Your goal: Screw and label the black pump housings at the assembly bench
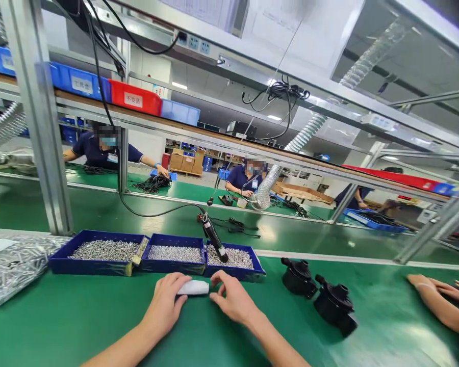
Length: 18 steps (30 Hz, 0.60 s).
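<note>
White roll (196,288) lies sideways on or just over grn bench (99,321), right by front wall of the mid one of 3 blue trays (174,267); short, pale, smooth-looking, R end blunt, L end hidden by fingers. L hand (166,300) grips it, fingers over top, thumb on near side; R hand (232,298) holds nothing, fingers curved & parted, just beside roll's R end. Writing: red bin (151,106) on shelf (199,130) has white label, reads 不良品; blue bin (63,76) to its L also labelled in Chinese, too small to be sure. Bench top glossy, lamp glare twd R edge. Trays sit along far edge w/ silvery screws; driver (213,237) hangs w/ tip over R tray. Clear bag (19,270) of metal bits L of trays; 2 blk housings (333,303) R of them; another person's arms (439,304) at R edge. B/g: further grn bench (197,189), masked ppl in navy (235,177), ridged duct (308,131), metal frame (42,127), sockets (194,42).
</note>
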### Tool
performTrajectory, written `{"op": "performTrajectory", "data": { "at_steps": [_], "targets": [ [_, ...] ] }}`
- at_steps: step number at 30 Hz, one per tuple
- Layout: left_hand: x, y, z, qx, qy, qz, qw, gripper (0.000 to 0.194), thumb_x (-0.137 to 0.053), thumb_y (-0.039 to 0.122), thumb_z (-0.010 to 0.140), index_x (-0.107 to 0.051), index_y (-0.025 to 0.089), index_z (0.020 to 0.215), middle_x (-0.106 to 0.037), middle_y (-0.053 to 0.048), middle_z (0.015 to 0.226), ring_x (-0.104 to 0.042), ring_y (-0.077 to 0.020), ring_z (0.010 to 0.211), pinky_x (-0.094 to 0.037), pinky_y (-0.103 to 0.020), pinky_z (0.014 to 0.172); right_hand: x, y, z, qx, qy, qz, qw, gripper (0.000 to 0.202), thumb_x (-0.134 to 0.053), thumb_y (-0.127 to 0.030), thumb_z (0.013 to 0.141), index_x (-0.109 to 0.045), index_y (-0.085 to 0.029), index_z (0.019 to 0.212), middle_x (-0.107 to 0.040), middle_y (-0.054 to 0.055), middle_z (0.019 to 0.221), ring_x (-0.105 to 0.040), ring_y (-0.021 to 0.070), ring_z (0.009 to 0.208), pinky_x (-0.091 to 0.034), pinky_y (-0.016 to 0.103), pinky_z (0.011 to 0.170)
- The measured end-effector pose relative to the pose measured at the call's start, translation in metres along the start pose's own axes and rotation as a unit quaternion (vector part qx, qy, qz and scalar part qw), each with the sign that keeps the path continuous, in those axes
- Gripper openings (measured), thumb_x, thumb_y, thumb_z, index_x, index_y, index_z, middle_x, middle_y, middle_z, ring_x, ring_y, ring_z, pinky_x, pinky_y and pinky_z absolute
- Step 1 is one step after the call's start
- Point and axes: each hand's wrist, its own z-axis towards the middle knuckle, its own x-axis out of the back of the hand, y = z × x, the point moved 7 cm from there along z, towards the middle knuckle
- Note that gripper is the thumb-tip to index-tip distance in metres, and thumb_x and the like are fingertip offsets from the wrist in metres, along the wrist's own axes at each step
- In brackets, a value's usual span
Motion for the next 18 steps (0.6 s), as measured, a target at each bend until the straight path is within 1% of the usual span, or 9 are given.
{"op": "performTrajectory", "data": {
  "at_steps": [2, 4, 8, 10, 11, 13, 16, 17, 18],
  "targets": [
    [-0.001, -0.001, 0.003, 0.006, 0.005, -0.026, 1.000, 0.038, -0.061, 0.015, 0.093, -0.073, 0.027, 0.126, -0.074, -0.011, 0.122, -0.067, -0.0336, 0.116, -0.052, -0.058, 0.105, -0.012, 0.012, 0.001, 0.001, 0.008, 0.033, 0.999, 0.022, -0.069, -0.018, 0.085, -0.065, -0.022, 0.107, -0.076, 0.002, 0.103, -0.064, 0.0161, 0.076, -0.048, 0.030, 0.075],
    [-0.001, -0.001, 0.003, 0.023, 0.009, -0.071, 0.997, 0.033, -0.061, 0.025, 0.097, -0.073, 0.027, 0.128, -0.074, -0.012, 0.122, -0.067, -0.0331, 0.116, -0.054, -0.055, 0.105, -0.020, 0.021, -0.002, -0.001, 0.014, 0.073, 0.997, 0.022, -0.068, -0.021, 0.088, -0.062, -0.023, 0.109, -0.075, 0.001, 0.099, -0.061, 0.0156, 0.074, -0.048, 0.029, 0.072],
    [-0.006, 0.001, -0.001, 0.093, -0.023, -0.152, 0.984, 0.037, -0.059, 0.043, 0.102, -0.072, 0.027, 0.133, -0.075, -0.011, 0.123, -0.070, -0.0298, 0.109, -0.057, -0.046, 0.101, -0.029, 0.030, -0.006, -0.020, 0.021, 0.155, 0.987, 0.032, -0.071, -0.034, 0.091, -0.059, -0.023, 0.119, -0.070, 0.002, 0.091, -0.060, 0.0162, 0.072, -0.042, 0.026, 0.060],
    [-0.006, 0.004, -0.003, 0.116, -0.038, -0.177, 0.977, 0.038, -0.057, 0.046, 0.103, -0.072, 0.026, 0.132, -0.076, -0.010, 0.120, -0.071, -0.0285, 0.105, -0.058, -0.044, 0.098, -0.030, 0.030, -0.006, -0.028, 0.026, 0.185, 0.982, 0.033, -0.073, -0.040, 0.091, -0.063, -0.022, 0.117, -0.069, 0.003, 0.091, -0.061, 0.0171, 0.074, -0.043, 0.026, 0.061],
    [-0.005, 0.006, -0.004, 0.117, -0.036, -0.186, 0.975, 0.038, -0.058, 0.047, 0.103, -0.072, 0.026, 0.132, -0.075, -0.011, 0.121, -0.071, -0.0284, 0.105, -0.058, -0.043, 0.098, -0.029, 0.030, -0.006, -0.030, 0.029, 0.197, 0.979, 0.033, -0.074, -0.042, 0.091, -0.065, -0.021, 0.115, -0.069, 0.004, 0.093, -0.062, 0.0180, 0.077, -0.046, 0.027, 0.063],
    [0.001, 0.011, -0.004, 0.104, -0.011, -0.192, 0.976, 0.038, -0.064, 0.044, 0.099, -0.073, 0.026, 0.131, -0.072, -0.012, 0.126, -0.069, -0.0298, 0.112, -0.058, -0.044, 0.100, -0.028, 0.028, -0.006, -0.031, 0.032, 0.217, 0.975, 0.035, -0.074, -0.048, 0.092, -0.069, -0.020, 0.112, -0.070, 0.006, 0.096, -0.064, 0.0200, 0.083, -0.051, 0.030, 0.069],
    [0.008, 0.018, -0.004, 0.073, 0.028, -0.175, 0.981, 0.043, -0.078, 0.033, 0.085, -0.076, 0.029, 0.128, -0.059, -0.014, 0.146, -0.060, -0.0343, 0.132, -0.053, -0.051, 0.112, -0.027, 0.025, -0.009, -0.029, 0.025, 0.232, 0.972, 0.040, -0.075, -0.055, 0.091, -0.075, -0.019, 0.109, -0.072, 0.008, 0.097, -0.066, 0.0225, 0.087, -0.056, 0.034, 0.076],
    [0.008, 0.020, -0.004, 0.064, 0.022, -0.173, 0.983, 0.044, -0.080, 0.030, 0.082, -0.077, 0.030, 0.126, -0.058, -0.013, 0.147, -0.058, -0.0348, 0.134, -0.050, -0.052, 0.115, -0.027, 0.025, -0.010, -0.029, 0.023, 0.233, 0.972, 0.042, -0.076, -0.057, 0.091, -0.076, -0.019, 0.109, -0.073, 0.009, 0.098, -0.066, 0.0233, 0.088, -0.056, 0.035, 0.078],
    [0.005, 0.021, -0.003, 0.057, 0.006, -0.173, 0.983, 0.043, -0.080, 0.028, 0.081, -0.078, 0.030, 0.124, -0.061, -0.012, 0.143, -0.059, -0.0342, 0.132, -0.050, -0.052, 0.114, -0.027, 0.024, -0.011, -0.029, 0.022, 0.233, 0.972, 0.043, -0.075, -0.058, 0.091, -0.077, -0.019, 0.111, -0.074, 0.010, 0.099, -0.067, 0.0241, 0.090, -0.057, 0.036, 0.079]
  ]
}}
